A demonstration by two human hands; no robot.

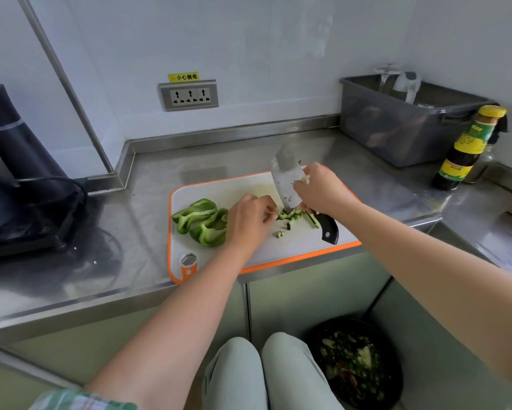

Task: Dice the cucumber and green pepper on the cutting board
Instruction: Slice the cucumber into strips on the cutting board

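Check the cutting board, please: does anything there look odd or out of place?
The right hand grips the knife blade itself, not the black handle, which sticks out free below it: odd for cutting. A few cucumber dice lie apart from the pile.

Diced cucumber [290, 217] mid-board, green pepper pieces [203, 221] at left, orange-rimmed white cutting board [293, 247]

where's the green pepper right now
Head view: the pepper lies on the left side of the board, just left of the left hand, which sits between it and the cucumber.
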